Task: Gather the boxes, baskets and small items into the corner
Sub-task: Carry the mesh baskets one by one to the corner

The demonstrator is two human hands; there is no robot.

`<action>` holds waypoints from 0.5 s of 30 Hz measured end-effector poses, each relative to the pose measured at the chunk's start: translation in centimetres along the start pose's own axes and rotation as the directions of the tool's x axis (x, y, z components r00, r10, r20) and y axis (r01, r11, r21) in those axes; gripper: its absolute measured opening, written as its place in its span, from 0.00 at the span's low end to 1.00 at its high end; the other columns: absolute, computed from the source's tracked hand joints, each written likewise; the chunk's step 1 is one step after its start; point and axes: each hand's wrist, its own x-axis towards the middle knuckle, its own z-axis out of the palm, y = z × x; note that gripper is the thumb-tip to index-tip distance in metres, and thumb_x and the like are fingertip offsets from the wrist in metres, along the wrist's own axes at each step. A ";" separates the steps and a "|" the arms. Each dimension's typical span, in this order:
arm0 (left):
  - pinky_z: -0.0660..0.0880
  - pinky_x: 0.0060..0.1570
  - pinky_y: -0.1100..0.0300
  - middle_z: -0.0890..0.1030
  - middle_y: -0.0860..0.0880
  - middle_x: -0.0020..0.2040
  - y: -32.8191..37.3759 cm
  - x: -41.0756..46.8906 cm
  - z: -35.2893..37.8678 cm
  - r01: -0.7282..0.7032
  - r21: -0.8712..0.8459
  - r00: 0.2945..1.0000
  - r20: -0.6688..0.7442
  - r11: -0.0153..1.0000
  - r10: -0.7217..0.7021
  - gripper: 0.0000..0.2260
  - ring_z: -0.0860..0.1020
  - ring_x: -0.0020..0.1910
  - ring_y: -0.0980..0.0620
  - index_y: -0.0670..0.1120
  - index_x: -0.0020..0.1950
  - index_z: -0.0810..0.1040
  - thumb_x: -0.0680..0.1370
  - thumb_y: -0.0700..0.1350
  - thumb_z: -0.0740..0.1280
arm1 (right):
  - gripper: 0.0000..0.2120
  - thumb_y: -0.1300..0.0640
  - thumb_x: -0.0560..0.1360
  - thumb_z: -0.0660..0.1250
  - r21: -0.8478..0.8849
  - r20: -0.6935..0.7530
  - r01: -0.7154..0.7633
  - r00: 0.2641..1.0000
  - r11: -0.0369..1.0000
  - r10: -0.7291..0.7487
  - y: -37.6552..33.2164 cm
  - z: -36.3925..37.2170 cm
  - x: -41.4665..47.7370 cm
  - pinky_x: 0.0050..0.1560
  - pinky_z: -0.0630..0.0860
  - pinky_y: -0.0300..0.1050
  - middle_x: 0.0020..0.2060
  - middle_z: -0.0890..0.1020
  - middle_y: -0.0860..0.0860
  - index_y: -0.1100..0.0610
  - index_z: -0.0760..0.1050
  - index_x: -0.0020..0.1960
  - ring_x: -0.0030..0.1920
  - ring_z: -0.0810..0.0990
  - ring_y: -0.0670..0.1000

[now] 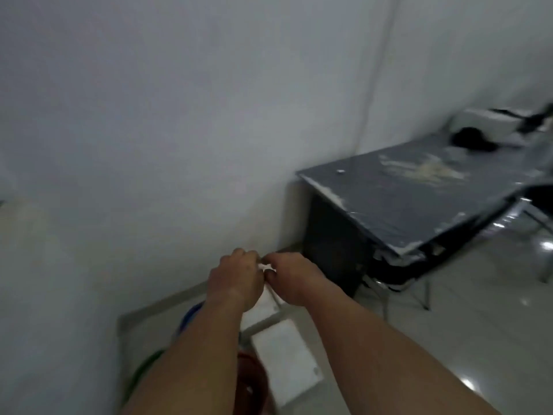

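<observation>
Left of the desk (404, 199), the left hand (235, 278) and right hand (291, 278) meet, both pinching one small, crumpled white scrap (266, 267).

Dim, bluish, motion-blurred throughout; glare spots on the floor (493, 324), edges bowed by wide-angle

Free passage over the bare tiled floor (454, 339) at near right; the white wall (149, 145) closes left and far, the dark desk (419, 202) blocks far right, and white boxes (284, 357) beside basket rims (191, 314) crowd the near-left floor under the left hand (236, 277) and right hand (294, 277) pinching a white scrap (266, 267).
</observation>
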 end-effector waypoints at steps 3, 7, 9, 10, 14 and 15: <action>0.75 0.52 0.51 0.76 0.49 0.57 11.4 0.2 2.7 -0.240 -0.017 0.971 0.000 0.971 0.240 0.11 0.76 0.55 0.45 0.54 0.57 0.77 0.79 0.53 0.60 | 0.17 0.49 0.79 0.56 0.028 -0.107 -0.201 0.973 0.979 0.202 8.7 -4.2 -6.9 0.57 0.76 0.52 0.61 0.79 0.53 0.48 0.74 0.64 0.60 0.78 0.58; 0.75 0.46 0.53 0.77 0.49 0.52 29.1 -3.5 8.4 -0.548 -0.125 0.828 0.059 0.827 0.558 0.08 0.77 0.52 0.45 0.51 0.51 0.78 0.77 0.52 0.63 | 0.16 0.50 0.79 0.55 0.067 -0.230 -0.492 0.839 0.868 0.493 21.2 -8.8 -20.0 0.56 0.77 0.52 0.60 0.79 0.56 0.51 0.74 0.62 0.58 0.78 0.60; 0.74 0.45 0.54 0.78 0.48 0.52 37.6 -6.9 11.7 -0.667 -0.190 0.720 0.086 0.721 0.689 0.06 0.77 0.53 0.45 0.50 0.49 0.77 0.77 0.51 0.65 | 0.17 0.49 0.80 0.56 0.104 -0.289 -0.618 0.731 0.780 0.618 27.0 -10.4 -27.7 0.58 0.75 0.51 0.62 0.78 0.56 0.50 0.74 0.65 0.60 0.77 0.60; 0.73 0.46 0.55 0.78 0.49 0.52 41.5 -8.9 13.1 -0.713 -0.202 0.668 0.092 0.671 0.738 0.06 0.77 0.53 0.45 0.51 0.50 0.77 0.77 0.51 0.65 | 0.17 0.49 0.80 0.56 0.123 -0.314 -0.670 0.674 0.732 0.669 29.6 -11.1 -31.6 0.58 0.74 0.51 0.62 0.78 0.56 0.50 0.73 0.66 0.60 0.77 0.60; 0.72 0.45 0.57 0.78 0.50 0.50 53.5 -16.4 18.1 -0.837 -0.249 0.469 0.129 0.486 0.874 0.06 0.78 0.51 0.47 0.51 0.50 0.78 0.78 0.51 0.64 | 0.16 0.48 0.81 0.56 0.203 -0.318 -0.840 0.429 0.503 0.845 37.9 -12.0 -45.7 0.54 0.76 0.50 0.60 0.78 0.57 0.52 0.74 0.64 0.55 0.78 0.60; 0.72 0.44 0.57 0.78 0.50 0.50 55.8 -18.2 19.1 -0.865 -0.246 0.412 0.149 0.437 0.899 0.06 0.78 0.50 0.47 0.51 0.49 0.78 0.79 0.52 0.63 | 0.16 0.49 0.81 0.56 0.220 -0.304 -0.868 0.373 0.445 0.877 39.3 -11.9 -48.8 0.52 0.77 0.49 0.59 0.79 0.56 0.52 0.74 0.64 0.54 0.79 0.59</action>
